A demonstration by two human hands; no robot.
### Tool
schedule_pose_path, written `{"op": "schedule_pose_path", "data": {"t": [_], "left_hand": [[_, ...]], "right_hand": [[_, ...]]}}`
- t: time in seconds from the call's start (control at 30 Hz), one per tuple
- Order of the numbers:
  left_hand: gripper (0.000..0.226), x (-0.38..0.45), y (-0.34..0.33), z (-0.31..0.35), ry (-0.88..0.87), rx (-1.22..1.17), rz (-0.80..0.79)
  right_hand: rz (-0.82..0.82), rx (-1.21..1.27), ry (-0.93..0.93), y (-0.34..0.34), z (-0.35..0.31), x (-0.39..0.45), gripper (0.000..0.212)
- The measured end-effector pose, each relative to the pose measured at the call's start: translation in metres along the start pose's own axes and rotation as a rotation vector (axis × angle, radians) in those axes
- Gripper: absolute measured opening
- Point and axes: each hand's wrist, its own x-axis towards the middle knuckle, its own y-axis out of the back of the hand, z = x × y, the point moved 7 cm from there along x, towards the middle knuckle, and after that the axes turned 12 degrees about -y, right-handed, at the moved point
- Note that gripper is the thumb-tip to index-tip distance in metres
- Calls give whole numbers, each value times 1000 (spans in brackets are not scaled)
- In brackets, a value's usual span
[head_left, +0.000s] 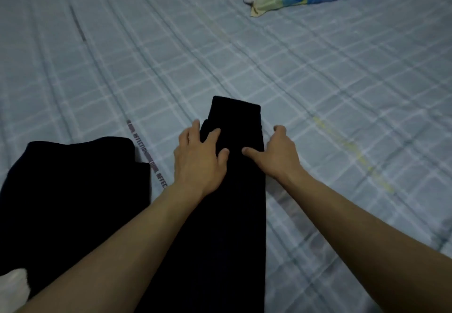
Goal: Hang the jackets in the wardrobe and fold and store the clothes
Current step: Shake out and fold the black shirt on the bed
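Hands working a dark folded garment on the bed: left hand pressing flat with spread fingers, right hand pinching its edge.

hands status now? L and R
Left hand: open, fingers spread, pressing the long dark garment.
Right hand: grips that garment's right edge, thumb on top.

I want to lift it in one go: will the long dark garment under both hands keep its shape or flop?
Probably flop: the long dark garment is soft cloth lying flat on the checked bedsheet. Its folded far end would likely fall open. The left hand and right hand sit together, so the near length would likely sag.
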Motion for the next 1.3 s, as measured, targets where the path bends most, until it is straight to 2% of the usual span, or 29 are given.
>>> {"op": "schedule_pose_path", "data": {"t": [0.07, 0.1, 0.13, 0.2, 0.27, 0.43, 0.53, 0.7, 0.8, 0.9, 1.0, 1.07, 1.13, 1.17, 1.2, 1.27, 1.3], "left_hand": [[42, -16, 14, 23, -225, 139, 228], [38, -20, 13, 28, -307, 150, 274], [36, -20, 8, 30, -341, 143, 235], [41, -11, -12, 22, -268, 4, 10], [48, -4, -19, 12, -170, -208, -80], [56, -12, 18, 11, -113, -485, 115], [62, -27, 38, 9, -107, -695, 194], [48, -63, 98, -2, -128, -1074, 350], [61, -84, 138, -24, -91, -1380, 318], [75, -110, 175, -61, -49, -1685, 319], [85, -134, 194, -113, -20, -1897, 270], [85, -148, 177, -162, 150, -1875, 271], [71, -171, 144, -221, 484, -1632, 343], [60, -186, 131, -241, 607, -1482, 355], [48, -200, 121, -252, 673, -1370, 357], [29, -213, 109, -265, 630, -1219, 372], [34, -215, 106, -265, 584, -1136, 374]], "right_hand": [[-75, 128, -62, -5, 2, 4, 64], [-109, 182, -85, -8, 3, 7, 56], [-131, 246, -100, -11, 3, 10, 48], [-178, 400, -129, -17, 2, 12, 35], [-185, 515, -66, -18, -4, 8, 23], [53, 385, 276, 9, -44, -39, 3], [68, 390, 422, 19, -77, -81, 4], [89, 339, 614, 17, -136, -150, 10], [107, 324, 682, 6, -175, -189, 21], [89, 319, 763, -21, -218, -229, 44], [-48, 262, 779, -75, -257, -256, 52], [-212, 123, 765, -127, -265, -258, 49], [-409, -31, 728, -177, -249, -252, 41], [-455, -126, 712, -192, -233, -250, 38], [-441, -211, 718, -199, -215, -249, 37], [-348, -308, 790, -198, -177, -254, 43], [-296, -331, 808, -193, -156, -261, 48]]}}
